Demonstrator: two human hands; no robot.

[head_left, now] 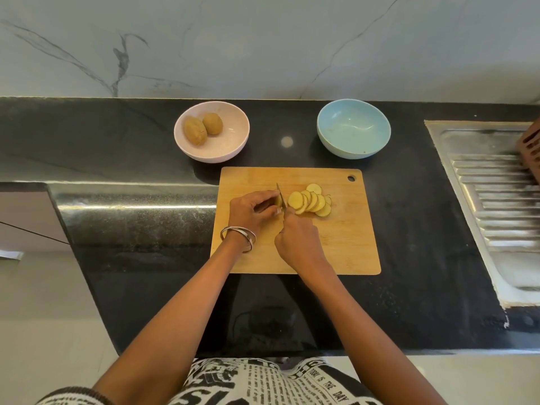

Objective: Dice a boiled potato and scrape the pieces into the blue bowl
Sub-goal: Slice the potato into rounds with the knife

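A wooden cutting board (344, 244) lies on the black counter. Several round yellow potato slices (310, 202) are fanned out on it, right of the knife. My left hand (252, 210) curls over the small remaining end of the potato (278, 202), mostly hidden under my fingers. My right hand (298, 239) grips the knife handle; the blade (281, 197) stands upright against the potato end. The empty blue bowl (353, 128) sits behind the board to the right.
A pink bowl (230, 141) holding two whole brown potatoes (203, 128) stands behind the board to the left. A steel sink drainboard (493, 200) lies at the right, with a brown object (530, 147) at its edge. A marble wall rises behind the counter.
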